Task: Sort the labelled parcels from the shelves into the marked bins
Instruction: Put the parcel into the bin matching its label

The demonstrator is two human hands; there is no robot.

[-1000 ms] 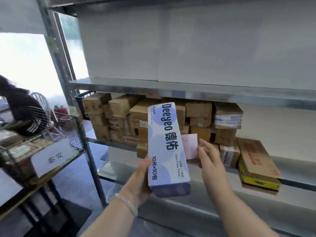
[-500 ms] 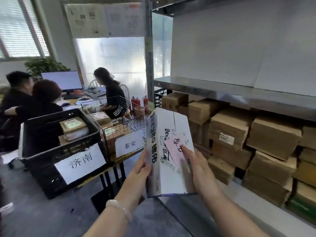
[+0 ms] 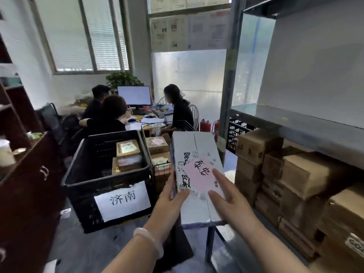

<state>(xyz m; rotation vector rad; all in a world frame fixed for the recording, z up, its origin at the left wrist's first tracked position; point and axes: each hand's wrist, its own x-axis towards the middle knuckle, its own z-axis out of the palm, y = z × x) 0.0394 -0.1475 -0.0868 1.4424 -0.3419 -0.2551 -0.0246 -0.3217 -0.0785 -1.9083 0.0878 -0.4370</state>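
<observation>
A long white parcel [image 3: 199,150] with blue print and a pink handwritten label [image 3: 199,177] is held in front of me. My left hand [image 3: 169,201] grips its near left edge, thumb on top. My right hand [image 3: 228,196] lies on its top, fingers straight, touching the pink label. Left of the parcel stands a black crate [image 3: 86,154] with a white paper sign, holding a few labelled parcels. Behind the parcel is a wire basket [image 3: 157,127] with more labelled boxes. Brown cardboard parcels [image 3: 299,174] fill the metal shelf [image 3: 295,125] at right.
Three people sit at a desk with a monitor [image 3: 135,95] beyond the bins. A dark wooden cabinet [image 3: 27,184] stands at left. A shelf upright [image 3: 228,79] rises just behind the parcel. Red extinguishers [image 3: 204,125] stand on the floor. Grey floor shows between cabinet and crate.
My view has swung left from the shelf toward the bins. The parcel has tipped from upright to lying flat, label up, and now hangs over the bins.
</observation>
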